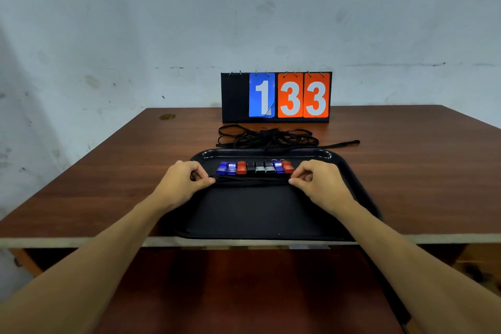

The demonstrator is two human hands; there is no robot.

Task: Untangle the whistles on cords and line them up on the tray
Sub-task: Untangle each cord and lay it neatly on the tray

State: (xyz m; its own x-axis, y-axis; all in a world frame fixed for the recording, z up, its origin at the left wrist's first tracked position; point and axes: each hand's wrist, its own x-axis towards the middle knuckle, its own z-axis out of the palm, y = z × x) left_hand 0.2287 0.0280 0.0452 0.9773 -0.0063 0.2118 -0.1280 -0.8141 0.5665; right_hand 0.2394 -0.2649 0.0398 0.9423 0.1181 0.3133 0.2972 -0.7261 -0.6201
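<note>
Filling brown table (108, 184): black tray (271, 214).

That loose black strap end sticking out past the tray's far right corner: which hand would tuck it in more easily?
The right hand, probably. The strap end lies on the table beyond the tray on that side, while the left hand would have to cross the whistles. Both hands are pinching the cord bundle.

Black cords (252, 181) stretched between the two hands melt into the black tray (260, 214), so their count is unclear; the tangle (267, 138) behind the tray hides where each runs, and both forearms leave the bottom edge
</note>
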